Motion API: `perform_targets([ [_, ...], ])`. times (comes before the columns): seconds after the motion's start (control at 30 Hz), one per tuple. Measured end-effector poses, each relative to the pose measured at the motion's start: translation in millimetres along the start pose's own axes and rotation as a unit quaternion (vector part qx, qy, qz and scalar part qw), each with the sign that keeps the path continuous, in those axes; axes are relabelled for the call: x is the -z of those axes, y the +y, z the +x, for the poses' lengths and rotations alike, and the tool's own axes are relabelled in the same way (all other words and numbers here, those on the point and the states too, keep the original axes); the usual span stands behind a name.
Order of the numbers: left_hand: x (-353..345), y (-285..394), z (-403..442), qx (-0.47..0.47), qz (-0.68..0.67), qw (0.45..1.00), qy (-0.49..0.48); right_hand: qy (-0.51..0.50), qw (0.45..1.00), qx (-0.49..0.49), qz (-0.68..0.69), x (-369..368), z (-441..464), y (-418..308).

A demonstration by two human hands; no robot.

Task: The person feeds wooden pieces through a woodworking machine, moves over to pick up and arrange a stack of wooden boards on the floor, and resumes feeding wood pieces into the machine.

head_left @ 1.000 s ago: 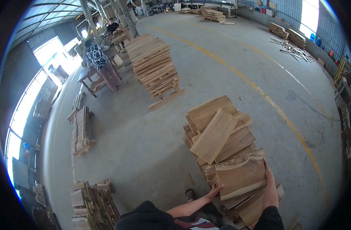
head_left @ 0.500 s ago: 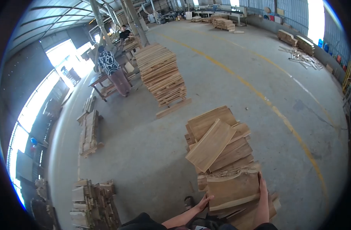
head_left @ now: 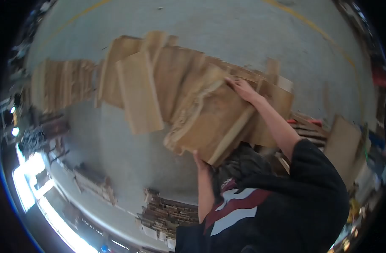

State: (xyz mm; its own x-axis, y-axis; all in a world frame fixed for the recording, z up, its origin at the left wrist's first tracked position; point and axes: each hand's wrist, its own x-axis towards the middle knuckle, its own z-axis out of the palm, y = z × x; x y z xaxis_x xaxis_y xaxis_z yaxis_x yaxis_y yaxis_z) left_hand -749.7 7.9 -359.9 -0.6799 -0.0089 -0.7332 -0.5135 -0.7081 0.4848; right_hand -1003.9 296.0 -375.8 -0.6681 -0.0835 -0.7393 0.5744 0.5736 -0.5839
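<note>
A wide wooden board point(head_left: 220, 120) with a rough, bark-like edge lies across my two hands. My left hand point(head_left: 200, 160) grips its near end, with part of the fingers hidden by the wood. At the far end my right hand point(head_left: 244, 90) is closed over the board's edge. Beyond the rough edge, several flat boards lie overlapped in a pile, topped by a paler, narrow board point(head_left: 140, 92) set at a slant. More wood point(head_left: 269, 118) shows past the other side of the held board. Motion blurs the view somewhat.
A tall stack of planks point(head_left: 62, 84) stands at the far left. Lower down is another stack of rough wood pieces point(head_left: 172, 213). Leaning panels point(head_left: 342, 139) and loose slats point(head_left: 309, 130) are at the right. A yellow line point(head_left: 315, 27) crosses the concrete floor.
The view has swung to the right and down, so the piles appear turned and shifted left. Both hands still grip the rough-edged board, which now appears tilted.
</note>
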Motion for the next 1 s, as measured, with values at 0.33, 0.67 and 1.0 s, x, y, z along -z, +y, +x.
perform_targets([
  [0.33,39,-12,17,0.035,-0.024,0.997,-0.057,-0.002,0.990,0.028,-0.136,12,-35,-19],
  [0.67,43,-27,22,-0.047,-0.055,0.997,0.025,-0.021,0.993,0.066,0.097,3,-48,-14],
  [1.0,8,1,-5,-0.056,-0.043,0.996,0.050,-0.039,0.986,0.014,0.161,2,-47,-17],
])
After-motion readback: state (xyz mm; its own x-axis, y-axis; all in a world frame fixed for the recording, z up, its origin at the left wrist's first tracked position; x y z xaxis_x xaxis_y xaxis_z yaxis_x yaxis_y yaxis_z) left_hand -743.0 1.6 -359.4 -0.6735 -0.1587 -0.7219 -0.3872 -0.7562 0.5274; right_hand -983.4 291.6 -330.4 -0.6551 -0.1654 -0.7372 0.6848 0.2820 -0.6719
